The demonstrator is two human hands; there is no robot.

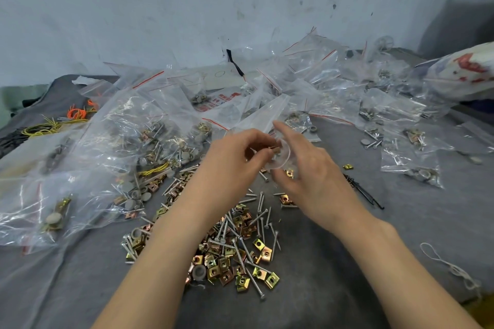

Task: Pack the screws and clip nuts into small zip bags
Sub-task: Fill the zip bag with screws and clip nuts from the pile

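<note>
The left hand (235, 160) pinches a clip nut (276, 147) in its fingers at the open mouth of a small zip bag (267, 115); the right hand (312, 181) grips that mouth. Loose screws (248, 270) and clip nuts (258, 243) lie heaped on the grey surface (334, 262) beneath.

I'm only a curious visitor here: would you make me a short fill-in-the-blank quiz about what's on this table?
1. The left hand pinches a ____ at the mouth of the small zip bag held by the right hand.
2. The loose pile of screws and clip nuts lies on a ____ cloth.
3. The tangle of bands beyond the yellow ones is ____.
Missing: clip nut; grey; orange.
</note>
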